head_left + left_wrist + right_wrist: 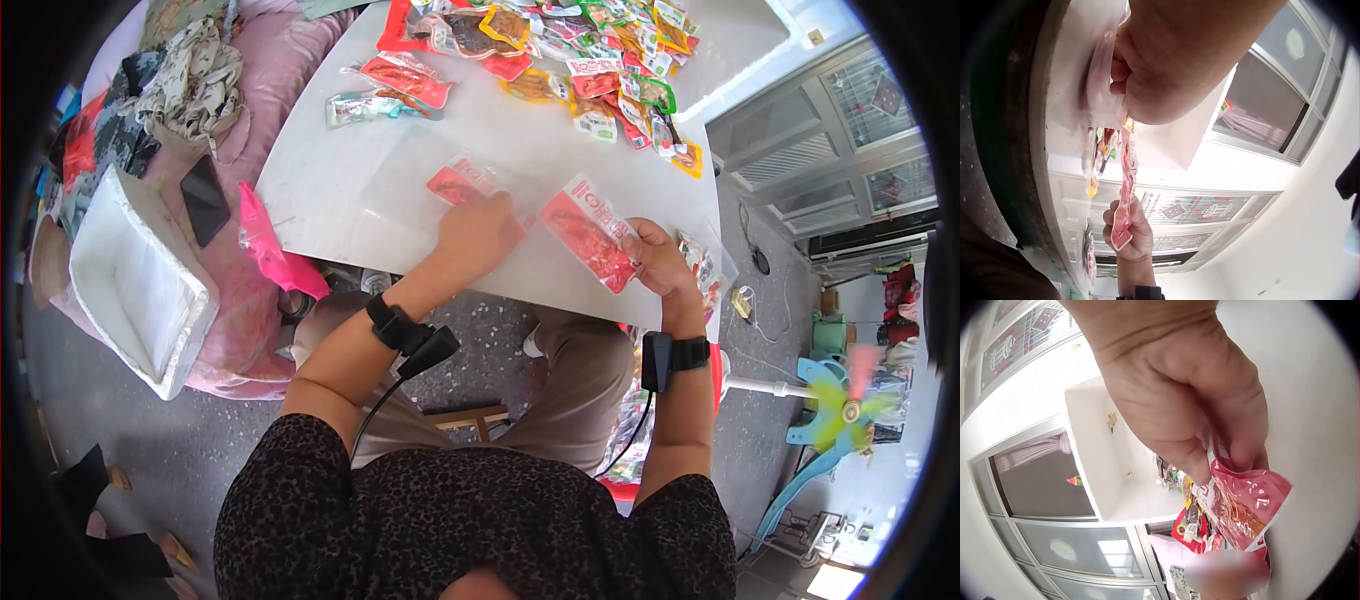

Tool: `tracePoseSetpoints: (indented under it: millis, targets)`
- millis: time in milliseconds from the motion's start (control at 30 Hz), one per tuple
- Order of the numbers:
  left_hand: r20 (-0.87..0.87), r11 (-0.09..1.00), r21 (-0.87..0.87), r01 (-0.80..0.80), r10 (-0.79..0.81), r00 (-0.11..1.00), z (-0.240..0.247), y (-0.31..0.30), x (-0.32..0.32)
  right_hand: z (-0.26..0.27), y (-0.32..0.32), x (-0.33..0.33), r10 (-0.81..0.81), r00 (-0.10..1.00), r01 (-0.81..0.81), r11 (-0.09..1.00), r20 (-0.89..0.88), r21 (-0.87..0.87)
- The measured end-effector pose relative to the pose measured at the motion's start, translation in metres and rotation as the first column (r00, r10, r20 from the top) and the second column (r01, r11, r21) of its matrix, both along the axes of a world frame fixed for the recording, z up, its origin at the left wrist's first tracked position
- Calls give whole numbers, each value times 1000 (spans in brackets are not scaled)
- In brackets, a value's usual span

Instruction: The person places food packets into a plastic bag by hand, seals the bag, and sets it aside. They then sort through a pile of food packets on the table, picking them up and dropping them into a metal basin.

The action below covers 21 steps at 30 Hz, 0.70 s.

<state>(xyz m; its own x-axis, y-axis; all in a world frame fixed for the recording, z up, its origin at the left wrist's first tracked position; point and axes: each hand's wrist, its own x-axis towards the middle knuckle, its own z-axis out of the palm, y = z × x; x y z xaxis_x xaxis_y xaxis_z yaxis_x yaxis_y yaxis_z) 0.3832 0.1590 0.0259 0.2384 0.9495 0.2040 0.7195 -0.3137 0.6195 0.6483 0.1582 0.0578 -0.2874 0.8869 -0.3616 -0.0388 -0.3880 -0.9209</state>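
My right hand pinches a red-and-white snack packet by its lower right edge, over the front of the table. Reddish food shows through the packet's window in the right wrist view. My left hand is left of it, its fingers curled on the edge of a clear plastic bag. Another red-and-white packet shows at that bag, just beyond my left knuckles. In the left wrist view my left fingers are bent against the clear plastic, and the palm hides part of it.
Many colourful snack packets are heaped at the back of the white table. Two packets lie apart at back left. A white foam box and a phone are on the pink-covered bed at left. At right, a fan spins.
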Motion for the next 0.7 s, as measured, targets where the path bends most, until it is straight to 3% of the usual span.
tracePoseSetpoints:
  millis: [67, 267, 367, 500, 600, 700]
  targets:
    - [60, 994, 111, 3, -10, 998, -2, -1, 0, -1, -1, -6, 76, 997, -76, 996, -11, -41]
    - [-45, 996, 89, -2, 7, 999, 3, -2, 1, -16, 9, -36, 183, 980, -192, 975, -83, -113]
    - [-94, 986, 160, 33, -18, 995, 12, -6, -2, -28, 18, -46, 247, 963, -263, 950, -111, -167]
    - [-40, 989, 139, 43, -38, 998, 8, -9, 4, -29, 26, -65, 304, 942, -326, 929, -143, -176]
    - [1, 983, 174, 66, -67, 998, 13, -12, 6, -33, 32, -85, 285, 946, -312, 930, -153, -196]
    - [52, 977, 196, 83, -95, 994, 13, -13, 4, -13, 25, -99, 138, 967, -182, 963, -216, -198]
